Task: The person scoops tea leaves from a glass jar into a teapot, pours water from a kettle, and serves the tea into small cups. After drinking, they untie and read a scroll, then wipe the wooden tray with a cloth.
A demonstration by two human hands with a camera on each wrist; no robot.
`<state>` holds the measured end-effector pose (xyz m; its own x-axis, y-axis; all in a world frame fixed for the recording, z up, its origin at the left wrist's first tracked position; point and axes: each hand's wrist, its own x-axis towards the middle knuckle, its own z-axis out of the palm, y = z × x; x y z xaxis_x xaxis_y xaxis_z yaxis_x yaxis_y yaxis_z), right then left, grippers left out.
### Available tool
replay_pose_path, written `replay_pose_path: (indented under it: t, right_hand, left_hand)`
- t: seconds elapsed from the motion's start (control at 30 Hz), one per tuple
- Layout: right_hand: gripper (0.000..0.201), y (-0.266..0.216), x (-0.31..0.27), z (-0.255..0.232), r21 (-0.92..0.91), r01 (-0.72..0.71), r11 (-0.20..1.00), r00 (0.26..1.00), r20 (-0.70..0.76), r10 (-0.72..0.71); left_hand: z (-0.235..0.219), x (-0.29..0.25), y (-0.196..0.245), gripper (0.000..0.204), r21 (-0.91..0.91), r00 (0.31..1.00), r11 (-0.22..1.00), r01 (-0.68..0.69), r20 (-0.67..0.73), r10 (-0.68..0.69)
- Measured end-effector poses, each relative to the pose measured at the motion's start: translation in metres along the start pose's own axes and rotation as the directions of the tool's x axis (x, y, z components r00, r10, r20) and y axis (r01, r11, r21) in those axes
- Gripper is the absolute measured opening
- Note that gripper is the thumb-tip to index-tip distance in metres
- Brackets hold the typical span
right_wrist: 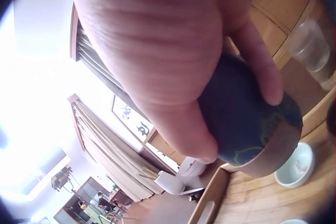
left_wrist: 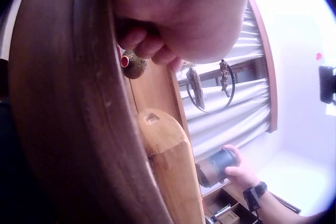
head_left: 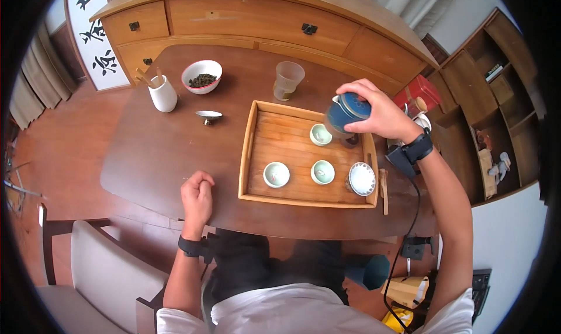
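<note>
My right hand (head_left: 383, 113) grips a small blue teapot (head_left: 345, 115) with a pale-rimmed spout and a brown lower band, thumb on one side and fingers on the other. It is held tilted over the right part of a wooden tray (head_left: 251, 153), close to a pale green cup (head_left: 321, 135). Two more green cups, one at front left (head_left: 276, 175) and one at front centre (head_left: 322, 172), sit in the tray. A white vessel with a patterned rim (head_left: 362, 179) stands at its right front corner. My left hand (head_left: 197, 197) rests on the table edge, fingers loosely curled, holding nothing.
At the back left of the table (head_left: 152, 164) are a bowl of tea leaves (head_left: 201, 77), a white holder with wooden tools (head_left: 163, 96) and a small footed dish (head_left: 208, 117). A clear glass (head_left: 288, 80) stands behind the tray; a wooden stick (head_left: 384, 191) lies right of it.
</note>
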<state>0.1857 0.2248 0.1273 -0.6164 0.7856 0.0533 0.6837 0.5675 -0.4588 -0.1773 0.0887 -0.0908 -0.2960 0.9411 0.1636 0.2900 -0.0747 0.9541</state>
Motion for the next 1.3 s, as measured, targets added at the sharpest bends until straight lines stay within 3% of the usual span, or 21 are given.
replay_pose_path:
  t: [0.47,0.8,1.3]
  right_hand:
    - [0.064,0.023,-0.030,-0.011,-0.129,-0.138,0.982,0.958,0.235,0.166]
    - [0.066,0.027,-0.013,-0.005,-0.240,-0.102,0.966,0.917,0.355,0.184]
    - [0.067,0.025,0.013,-0.003,-0.414,-0.048,0.909,0.873,0.425,0.239]
  left_hand:
    - [-0.001,0.000,0.007,0.018,0.004,1.000,1.000,0.006,-0.001,-0.006]
    - [-0.002,0.000,0.006,0.018,-0.020,1.000,1.000,-0.005,0.001,0.005]
    - [-0.002,0.000,0.009,0.017,-0.028,0.999,0.999,-0.035,-0.020,0.035]
